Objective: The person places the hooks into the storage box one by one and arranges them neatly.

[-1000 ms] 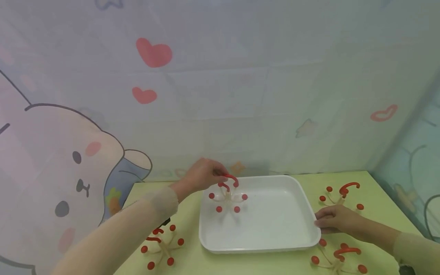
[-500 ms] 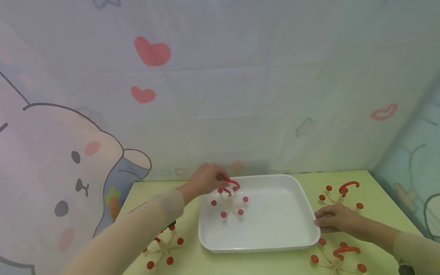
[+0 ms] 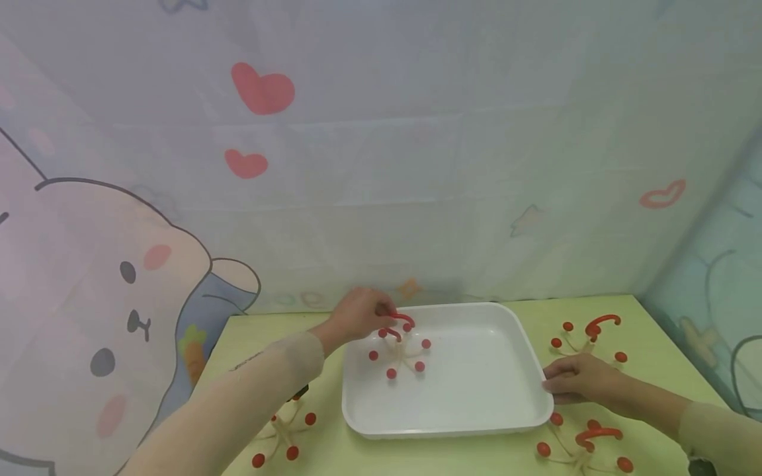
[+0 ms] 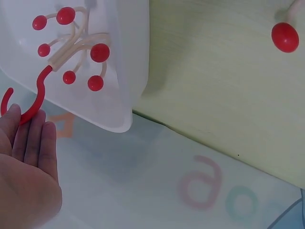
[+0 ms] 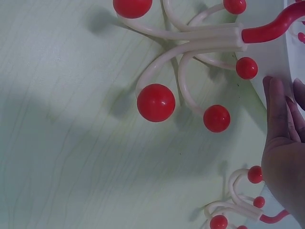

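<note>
A cream, several-armed rack with red ball tips and a red hook (image 3: 400,349) (image 4: 76,45) sits in the back left of the white tray (image 3: 476,396) (image 4: 128,71). My left hand (image 3: 364,311) (image 4: 26,157) pinches its red hook (image 4: 33,102) at the fingertips; the thumb is hidden in the left wrist view. My right hand (image 3: 573,380) (image 5: 286,157) lies with straight fingers against the tray's right rim and holds nothing.
Three more racks lie on the green table: front left (image 3: 284,430), back right (image 3: 589,334) (image 5: 190,47), front right (image 3: 586,443) (image 5: 238,202). A printed cloth wall (image 3: 381,165) stands close behind the table. A red ball (image 4: 285,37) shows in the left wrist view.
My left hand has lowered the rack a little toward the tray floor and nearer me. The right hand has stayed on the rim.
</note>
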### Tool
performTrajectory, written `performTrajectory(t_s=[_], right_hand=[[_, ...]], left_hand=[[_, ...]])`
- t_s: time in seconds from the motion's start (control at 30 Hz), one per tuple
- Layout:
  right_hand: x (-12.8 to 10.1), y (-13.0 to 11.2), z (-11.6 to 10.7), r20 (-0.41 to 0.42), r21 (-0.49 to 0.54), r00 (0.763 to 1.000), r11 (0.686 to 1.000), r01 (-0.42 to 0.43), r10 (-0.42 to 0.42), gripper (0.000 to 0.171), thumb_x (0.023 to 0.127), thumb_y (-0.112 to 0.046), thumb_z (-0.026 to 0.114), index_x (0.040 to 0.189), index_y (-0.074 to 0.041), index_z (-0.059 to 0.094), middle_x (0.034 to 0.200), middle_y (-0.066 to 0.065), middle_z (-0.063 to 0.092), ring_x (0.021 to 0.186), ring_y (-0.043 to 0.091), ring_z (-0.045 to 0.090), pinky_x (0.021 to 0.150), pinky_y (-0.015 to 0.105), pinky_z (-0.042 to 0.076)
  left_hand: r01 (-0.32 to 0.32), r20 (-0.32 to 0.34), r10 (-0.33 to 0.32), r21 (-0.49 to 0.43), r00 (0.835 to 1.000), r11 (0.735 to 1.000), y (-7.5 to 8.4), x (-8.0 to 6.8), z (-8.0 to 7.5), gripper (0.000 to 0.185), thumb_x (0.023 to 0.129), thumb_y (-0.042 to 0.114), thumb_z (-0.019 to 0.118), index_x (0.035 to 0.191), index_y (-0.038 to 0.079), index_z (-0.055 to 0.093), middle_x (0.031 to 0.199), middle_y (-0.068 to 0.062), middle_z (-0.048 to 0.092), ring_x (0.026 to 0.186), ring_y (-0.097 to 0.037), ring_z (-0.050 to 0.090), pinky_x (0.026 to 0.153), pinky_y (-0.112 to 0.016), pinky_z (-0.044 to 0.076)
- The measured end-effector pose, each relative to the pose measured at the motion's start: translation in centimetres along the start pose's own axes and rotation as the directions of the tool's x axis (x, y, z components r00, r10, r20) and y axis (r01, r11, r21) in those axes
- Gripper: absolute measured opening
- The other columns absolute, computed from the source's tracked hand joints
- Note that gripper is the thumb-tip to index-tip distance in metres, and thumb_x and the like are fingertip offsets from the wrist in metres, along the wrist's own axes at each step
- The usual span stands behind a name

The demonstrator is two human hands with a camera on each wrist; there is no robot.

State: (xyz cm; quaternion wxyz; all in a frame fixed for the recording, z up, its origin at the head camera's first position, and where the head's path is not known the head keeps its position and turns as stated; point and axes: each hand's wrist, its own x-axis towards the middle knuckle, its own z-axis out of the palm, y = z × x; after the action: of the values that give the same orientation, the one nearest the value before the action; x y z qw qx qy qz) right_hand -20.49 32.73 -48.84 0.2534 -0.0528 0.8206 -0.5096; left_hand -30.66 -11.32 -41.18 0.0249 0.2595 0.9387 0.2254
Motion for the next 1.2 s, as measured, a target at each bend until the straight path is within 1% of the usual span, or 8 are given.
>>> performTrajectory(t_s=[0.27,0.53,0.63,0.8,0.97,1.1,1.2], right_hand=[[0.0,0.1,0.0,0.01,-0.004,1.0,1.0,0.014,-0.014,0.037,0.102,-0.013,0.074,0.127,0.013,0.068,0.115,0.017,0.077,0.1,0.026,0.077,0.087,0.039,0.066],[0.1,0.3,0.0,0.007,-0.001,1.0,1.0,0.008,-0.008,0.036,0.102,-0.013,0.074,0.127,0.013,0.068,0.115,0.017,0.077,0.1,0.026,0.077,0.088,0.04,0.066],[0.2,0.3,0.0,0.005,-0.002,1.0,1.0,0.008,-0.008,0.036,0.102,-0.012,0.074,0.127,0.013,0.068,0.115,0.017,0.077,0.1,0.026,0.077,0.088,0.04,0.066],[0.1,0.2,0.0,0.004,-0.012,1.0,1.0,0.006,-0.006,0.036,0.102,-0.013,0.074,0.127,0.012,0.069,0.116,0.017,0.076,0.1,0.025,0.076,0.088,0.04,0.066],[0.0,0.0,0.0,0.005,-0.013,1.0,1.0,0.009,-0.009,0.037,0.102,-0.014,0.074,0.127,0.012,0.068,0.115,0.017,0.077,0.1,0.026,0.076,0.088,0.04,0.066],[-0.1,0.0,0.0,0.007,-0.024,1.0,1.0,0.014,-0.014,0.037,0.102,-0.014,0.075,0.127,0.012,0.069,0.115,0.017,0.077,0.1,0.025,0.076,0.089,0.039,0.066],[-0.1,0.0,0.0,0.011,-0.017,1.0,1.0,0.019,-0.019,0.036,0.102,-0.014,0.074,0.127,0.012,0.069,0.117,0.017,0.076,0.101,0.026,0.076,0.088,0.039,0.066]], left_hand=[[0.013,-0.023,-0.013,-0.01,1.0,1.0,-0.5,0.0,0.2,0.004,0.095,0.018,0.084,0.096,0.016,0.081,0.09,0.004,0.078,0.082,-0.01,0.071,0.079,-0.029,0.062],[0.003,-0.031,-0.004,-0.018,0.999,1.0,-0.8,0.2,0.3,0.004,0.095,0.018,0.084,0.098,0.015,0.081,0.091,0.003,0.079,0.084,-0.011,0.074,0.08,-0.03,0.062],[-0.013,-0.037,0.012,-0.015,0.999,1.0,-0.9,0.3,0.3,0.004,0.095,0.017,0.084,0.097,0.015,0.081,0.092,0.003,0.08,0.086,-0.012,0.075,0.082,-0.03,0.063],[-0.016,-0.033,0.015,-0.026,0.999,1.0,-1.1,0.2,0.2,0.007,0.095,0.016,0.085,0.1,0.013,0.081,0.095,0.002,0.08,0.091,-0.015,0.076,0.086,-0.033,0.064],[-0.01,-0.023,0.009,-0.041,1.0,0.999,-1.1,-0.2,-0.3,0.011,0.094,0.016,0.086,0.103,0.013,0.082,0.1,0.001,0.081,0.098,-0.017,0.077,0.091,-0.036,0.063],[-0.014,-0.016,0.014,-0.033,1.0,0.999,-1.2,-0.3,-0.8,0.015,0.093,0.017,0.087,0.107,0.015,0.081,0.104,0.001,0.081,0.103,-0.018,0.077,0.096,-0.038,0.062],[-0.024,-0.01,0.024,-0.028,1.0,0.999,-1.4,-0.4,-1.3,0.02,0.092,0.018,0.087,0.111,0.014,0.081,0.108,0.0,0.081,0.107,-0.019,0.077,0.098,-0.039,0.061]])
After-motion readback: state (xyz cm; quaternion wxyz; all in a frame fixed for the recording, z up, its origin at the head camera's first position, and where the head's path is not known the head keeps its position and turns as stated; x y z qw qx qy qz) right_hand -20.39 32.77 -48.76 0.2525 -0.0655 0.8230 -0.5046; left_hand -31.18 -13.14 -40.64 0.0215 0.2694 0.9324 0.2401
